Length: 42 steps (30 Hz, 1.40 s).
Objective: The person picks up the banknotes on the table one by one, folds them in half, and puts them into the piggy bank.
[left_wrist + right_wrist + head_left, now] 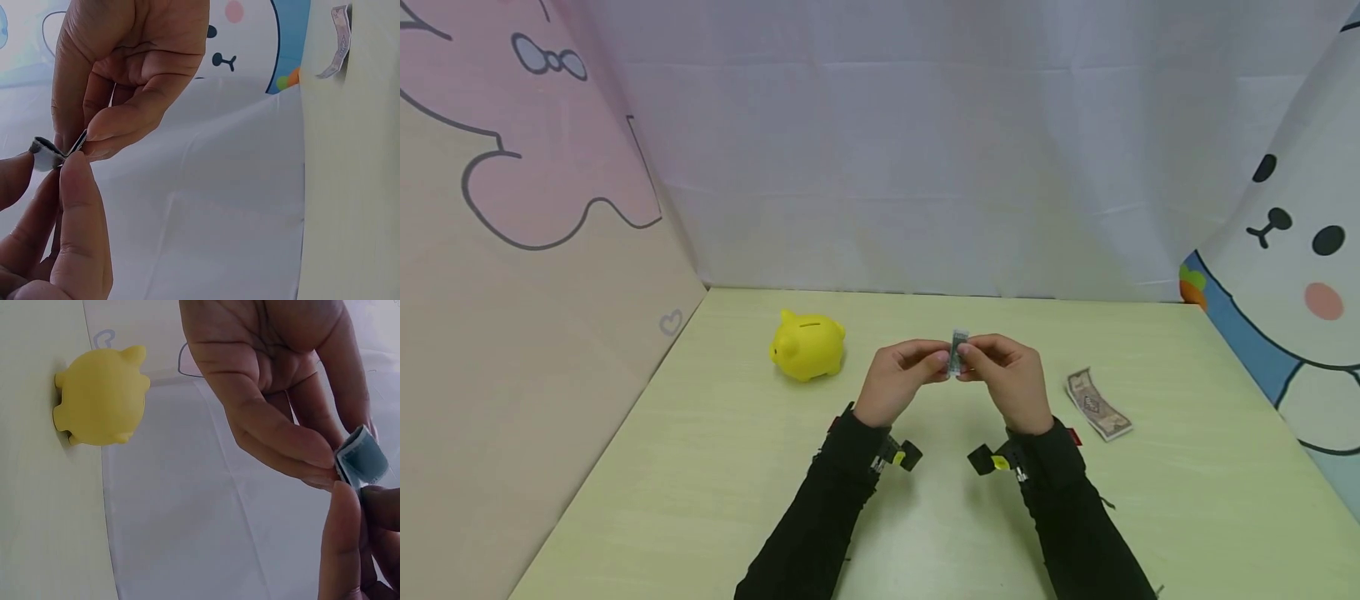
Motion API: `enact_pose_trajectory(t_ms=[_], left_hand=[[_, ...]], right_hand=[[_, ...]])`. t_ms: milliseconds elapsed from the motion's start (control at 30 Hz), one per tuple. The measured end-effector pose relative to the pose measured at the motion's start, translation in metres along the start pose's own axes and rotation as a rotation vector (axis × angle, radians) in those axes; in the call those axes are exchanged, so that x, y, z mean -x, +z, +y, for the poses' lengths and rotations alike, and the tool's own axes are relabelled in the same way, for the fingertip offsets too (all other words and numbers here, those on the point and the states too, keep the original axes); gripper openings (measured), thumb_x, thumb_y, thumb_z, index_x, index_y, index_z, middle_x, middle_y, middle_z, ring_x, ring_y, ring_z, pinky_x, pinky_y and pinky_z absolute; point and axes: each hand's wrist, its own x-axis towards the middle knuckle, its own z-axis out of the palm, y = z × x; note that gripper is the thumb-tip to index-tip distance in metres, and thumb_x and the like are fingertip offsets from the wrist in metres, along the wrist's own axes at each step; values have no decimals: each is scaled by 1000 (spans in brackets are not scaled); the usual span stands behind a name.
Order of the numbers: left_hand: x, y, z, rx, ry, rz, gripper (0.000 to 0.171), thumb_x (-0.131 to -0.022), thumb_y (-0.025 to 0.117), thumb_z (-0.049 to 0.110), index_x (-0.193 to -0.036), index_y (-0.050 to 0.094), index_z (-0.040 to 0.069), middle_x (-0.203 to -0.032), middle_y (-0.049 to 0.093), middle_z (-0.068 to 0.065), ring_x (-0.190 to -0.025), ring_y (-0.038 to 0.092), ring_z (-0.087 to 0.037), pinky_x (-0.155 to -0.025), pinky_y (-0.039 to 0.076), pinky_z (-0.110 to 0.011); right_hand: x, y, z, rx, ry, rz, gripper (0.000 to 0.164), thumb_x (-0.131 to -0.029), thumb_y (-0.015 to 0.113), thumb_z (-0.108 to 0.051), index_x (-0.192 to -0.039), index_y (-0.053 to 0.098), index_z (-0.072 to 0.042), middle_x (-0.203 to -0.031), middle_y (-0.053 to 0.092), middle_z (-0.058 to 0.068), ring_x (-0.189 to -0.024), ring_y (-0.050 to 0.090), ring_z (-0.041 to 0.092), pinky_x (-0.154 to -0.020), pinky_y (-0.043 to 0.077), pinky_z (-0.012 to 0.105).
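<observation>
Blue-green paper, folded small: a note (954, 356) pinched between two hands.

Upright and narrow in the head view, it shows a darker middle and paler ends; the left wrist view catches its folded layers edge-on, spread in a V, and the right wrist view a smooth teal face with whitish edges. Thumb and fingers of the left hand (893, 379) grip one side, those of the right hand (1015, 382) the other, their tips close together above the surface (700, 467). Left of the hands stands a yellow piggy bank (808, 347); to their right lies a brownish bill (1097, 404), slightly curled.
</observation>
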Motion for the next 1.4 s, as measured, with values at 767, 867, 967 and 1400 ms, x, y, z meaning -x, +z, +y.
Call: enact_pose_trajectory(t_ms=[767,867,967,1400], left_hand=[[0,5,-2,-26,10,31,24,-93,65,5,-114,66,-6,-111,66,-24,-91,70,-15,-86,59,-33],[-1,5,-3,-44,0,42,22,-93,65,5,-113,66,-4,-111,67,-24,-89,70,-13,-85,59,-32],[-1,5,-3,-53,-17,50,21,-93,65,5,-112,67,-3,-111,66,-25,-87,69,-12,-85,59,-30],[-2,6,-6,-80,-27,72,18,-93,65,5,-110,67,-2,-110,65,-27,-85,67,-10,-84,59,-29]], right_hand=[[1,3,0,-7,-28,-7,20,-94,63,-3,-102,66,16,-81,69,-10,-66,66,5,-67,60,23],[1,3,1,-1,-24,-10,20,-94,63,-3,-102,66,16,-81,69,-11,-66,67,6,-67,60,24],[1,3,0,4,-19,-15,20,-94,63,-3,-101,66,16,-81,69,-9,-67,67,6,-67,60,24],[0,-1,-1,29,4,-59,25,-96,63,-8,-106,67,14,-87,72,3,-70,69,7,-69,60,25]])
